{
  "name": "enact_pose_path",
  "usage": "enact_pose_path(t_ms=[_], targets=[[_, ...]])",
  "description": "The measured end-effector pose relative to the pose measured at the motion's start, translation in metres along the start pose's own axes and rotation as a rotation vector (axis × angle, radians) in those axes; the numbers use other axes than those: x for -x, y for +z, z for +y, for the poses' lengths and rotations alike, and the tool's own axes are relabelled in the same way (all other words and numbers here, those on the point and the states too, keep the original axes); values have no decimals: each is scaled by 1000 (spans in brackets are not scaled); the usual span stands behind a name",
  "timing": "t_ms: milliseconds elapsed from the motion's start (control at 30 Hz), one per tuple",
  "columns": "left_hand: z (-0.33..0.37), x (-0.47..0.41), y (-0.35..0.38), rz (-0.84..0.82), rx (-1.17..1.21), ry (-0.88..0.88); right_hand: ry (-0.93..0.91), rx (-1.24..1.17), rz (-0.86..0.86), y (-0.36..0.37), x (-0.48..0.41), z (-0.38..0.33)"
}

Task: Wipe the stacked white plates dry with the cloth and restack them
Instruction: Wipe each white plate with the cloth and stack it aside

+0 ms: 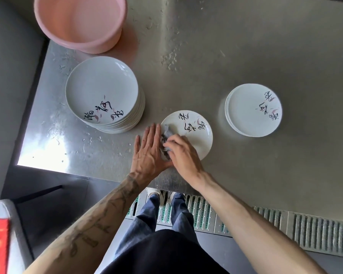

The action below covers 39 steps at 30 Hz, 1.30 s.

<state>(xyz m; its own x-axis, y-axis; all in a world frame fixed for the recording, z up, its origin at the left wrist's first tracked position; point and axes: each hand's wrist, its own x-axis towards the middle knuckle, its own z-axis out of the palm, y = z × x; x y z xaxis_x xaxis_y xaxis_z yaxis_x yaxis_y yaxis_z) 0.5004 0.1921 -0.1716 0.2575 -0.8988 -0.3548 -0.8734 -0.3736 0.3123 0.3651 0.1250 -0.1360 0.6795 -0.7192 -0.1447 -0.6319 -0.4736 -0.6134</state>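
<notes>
A single white plate [194,133] with black brush writing lies on the steel counter in front of me. My right hand [181,153] grips a grey cloth [166,135] on the plate's left part. With straight fingers, my left hand [149,149] lies against the plate's left rim. A tall stack of white plates [102,91] stands to the left. A low stack of the same plates [252,109] sits to the right.
A pink plastic basin [79,22] stands at the back left of the steel counter [246,46]. The counter's left edge [31,115] and front edge run close to the plates. Water drops lie around the tall stack. A floor grate [305,232] runs below.
</notes>
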Motion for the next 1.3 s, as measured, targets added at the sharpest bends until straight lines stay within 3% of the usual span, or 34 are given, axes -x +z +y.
enact_pose_path(t_ms=[167,400,533,667,900,1033,1167,1300], targets=[[2,1,-4,18,10,3,-18,107,6,-14,-18,20],[1,4,-2,31,8,4,234,305,134,-41,11,45],[2,3,-2,30,12,7,238,255,36,-36,37,35],[3,2,-1,16,24,-3,331,147,117,-34,2,34],[0,1,1,9,0,-4,56,-44,-45,-8,9,1],[3,0,0,-5,2,-23,191,-33,60,-13,13,11],[0,0,0,5,-7,-12,77,-52,-27,-8,6,-3],[3,0,-2,-10,-4,-21,135,-55,14,-11,7,6]])
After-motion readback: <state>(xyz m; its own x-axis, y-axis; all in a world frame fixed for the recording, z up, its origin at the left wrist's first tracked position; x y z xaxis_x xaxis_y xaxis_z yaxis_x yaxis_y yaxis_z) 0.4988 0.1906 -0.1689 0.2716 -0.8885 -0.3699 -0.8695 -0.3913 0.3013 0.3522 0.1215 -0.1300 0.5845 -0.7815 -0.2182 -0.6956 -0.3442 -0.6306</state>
